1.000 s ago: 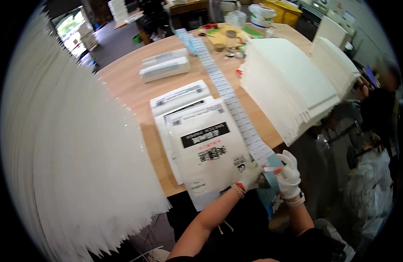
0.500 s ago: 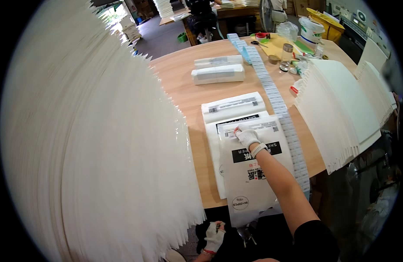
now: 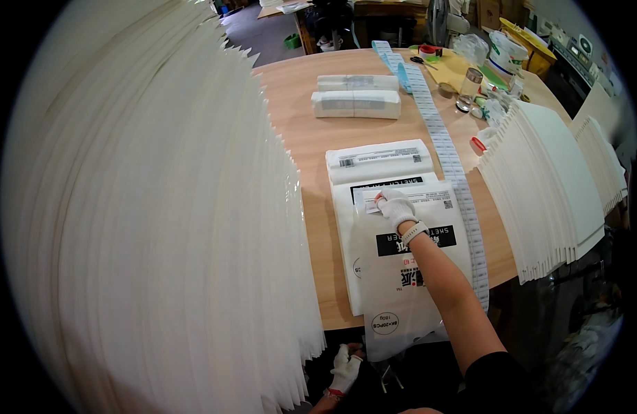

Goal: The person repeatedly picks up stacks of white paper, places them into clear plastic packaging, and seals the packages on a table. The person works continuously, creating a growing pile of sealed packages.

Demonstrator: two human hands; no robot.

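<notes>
My right hand, in a white glove with bare fingertips, rests on the upper part of a clear printed plastic bag. Its fingers are pinched at a small white label lying against the bag. That bag sits over a stack of similar white printed bags whose far end is folded into a thick roll. The bag's near end hangs past the table edge. Below that edge, close to my lap, my left hand is gloved too, its fingers curled; shadow hides what they hold, if anything.
A huge stack of white sheets towers on the left. Fanned white sheets stand at the right. A long strip of labels runs along the table. Farther back are two wrapped bundles, scissors, a glass jar and a bucket.
The view has shifted slightly, so the table things sit a little farther right. My right hand keeps its place on the bag. My left hand stays low, turned a little.
</notes>
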